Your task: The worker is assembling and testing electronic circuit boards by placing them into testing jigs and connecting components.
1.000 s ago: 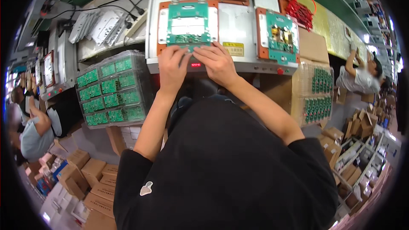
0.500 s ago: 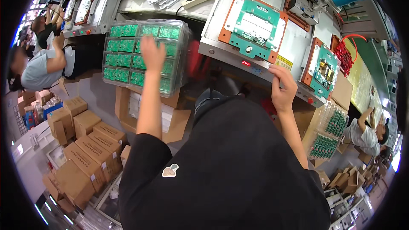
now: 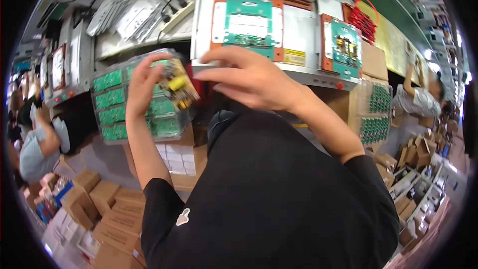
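Note:
A circuit board with yellow and dark parts (image 3: 180,88) is tilted up in my left hand (image 3: 141,86), its fingers closed on the board's edge. Below it lies a clear plastic tray (image 3: 185,119) with rows of green circuit boards (image 3: 110,100), partly covered by my left hand and forearm. To the right of the held board is my right hand (image 3: 251,77), empty, fingers apart and pointing left. It hides the near edge of a green fixture plate (image 3: 249,12) in an orange-brown frame.
A second fixture (image 3: 326,45) to the right carries a populated board (image 3: 347,47). Beyond it lies a coiled red hose (image 3: 363,22). White panels (image 3: 142,17) and a power strip (image 3: 178,16) lie at the back left. Cardboard boxes (image 3: 119,231) are stacked at lower left. Co-workers are at both sides.
My left hand, empty-looking over the tray before, now holds a board with yellow parts. My right hand has moved left from the bench's front edge toward it. The whole view has shifted.

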The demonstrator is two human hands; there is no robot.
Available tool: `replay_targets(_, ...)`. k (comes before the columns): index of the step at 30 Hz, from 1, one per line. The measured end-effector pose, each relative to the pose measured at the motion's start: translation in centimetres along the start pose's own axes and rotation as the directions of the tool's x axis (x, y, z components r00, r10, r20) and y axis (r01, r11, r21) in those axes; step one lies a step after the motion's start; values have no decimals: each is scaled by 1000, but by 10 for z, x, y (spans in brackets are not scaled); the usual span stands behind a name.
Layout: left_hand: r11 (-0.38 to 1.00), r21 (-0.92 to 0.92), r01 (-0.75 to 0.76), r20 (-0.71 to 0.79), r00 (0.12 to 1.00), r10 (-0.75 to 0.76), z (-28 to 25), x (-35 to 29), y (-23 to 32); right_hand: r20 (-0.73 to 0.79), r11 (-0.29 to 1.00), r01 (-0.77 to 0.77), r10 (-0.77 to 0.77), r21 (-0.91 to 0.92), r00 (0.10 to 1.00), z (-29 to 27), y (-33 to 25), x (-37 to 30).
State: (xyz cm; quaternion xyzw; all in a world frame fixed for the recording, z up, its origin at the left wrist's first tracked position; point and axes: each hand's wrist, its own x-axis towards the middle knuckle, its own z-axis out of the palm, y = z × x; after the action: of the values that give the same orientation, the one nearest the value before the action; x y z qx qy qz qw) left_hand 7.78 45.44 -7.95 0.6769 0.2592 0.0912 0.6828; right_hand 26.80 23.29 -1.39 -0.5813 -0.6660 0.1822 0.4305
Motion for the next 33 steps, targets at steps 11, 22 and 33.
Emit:
replay_targets(11, 976, -66, 209, 517, 843, -146, 106, 96, 62, -15, 979, -60, 58, -194, 998, -49, 32, -13)
replay_targets(22, 675, 509, -534, 252, 842, 477, 92, 116, -7, -431, 875, -427, 302, -229, 850, 5, 132, -45)
replay_targets(33, 481, 736, -476, 161, 813, 559, 109, 105, -13, -352, 777, -580, 486, -244, 800, 1, 122, -29)
